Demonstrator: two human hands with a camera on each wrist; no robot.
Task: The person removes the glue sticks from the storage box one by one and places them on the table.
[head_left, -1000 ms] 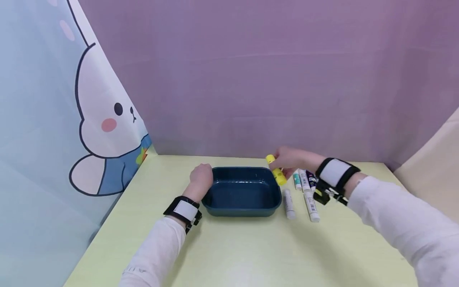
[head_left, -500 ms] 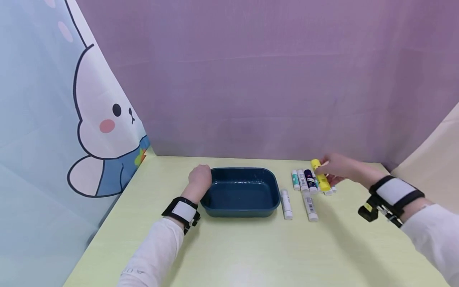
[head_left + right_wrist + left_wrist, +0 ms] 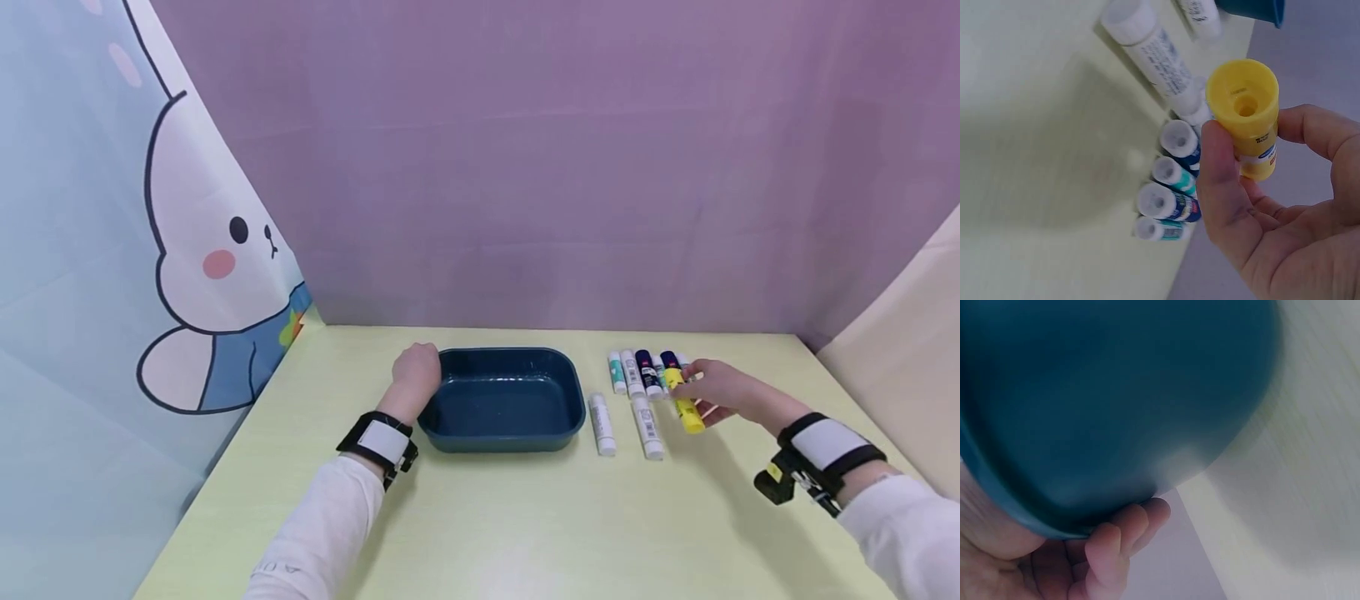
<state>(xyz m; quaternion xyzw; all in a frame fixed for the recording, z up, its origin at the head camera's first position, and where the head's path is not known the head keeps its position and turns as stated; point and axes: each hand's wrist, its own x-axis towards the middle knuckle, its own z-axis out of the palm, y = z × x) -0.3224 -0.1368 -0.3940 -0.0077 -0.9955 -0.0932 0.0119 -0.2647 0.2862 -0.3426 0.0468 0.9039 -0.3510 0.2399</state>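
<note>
My left hand (image 3: 417,373) grips the left end of a dark teal plastic basin (image 3: 501,444). In the left wrist view its curled fingers (image 3: 1105,550) are against the rim from outside. At the right, my right hand (image 3: 723,392) pinches a yellow glue stick (image 3: 687,410) between thumb and fingers. The right wrist view shows the stick's hollow end facing the camera, held above a row of other glue sticks. That row includes a navy-and-white glue stick (image 3: 647,372) and a turquoise-and-white one (image 3: 617,372). The hand partly hides the row's right end.
Two white glue sticks lie nearer the front: one (image 3: 602,425) right beside the basin, the other (image 3: 647,429) below the row. Everything stands on a pale yellow table (image 3: 510,517). A purple curtain (image 3: 525,167) closes the back, and a rabbit-print cloth (image 3: 202,250) hangs left.
My right hand has carried the yellow glue stick from the basin's right rim rightward to the row, then slightly toward the front. The left hand and basin have stayed in place.
</note>
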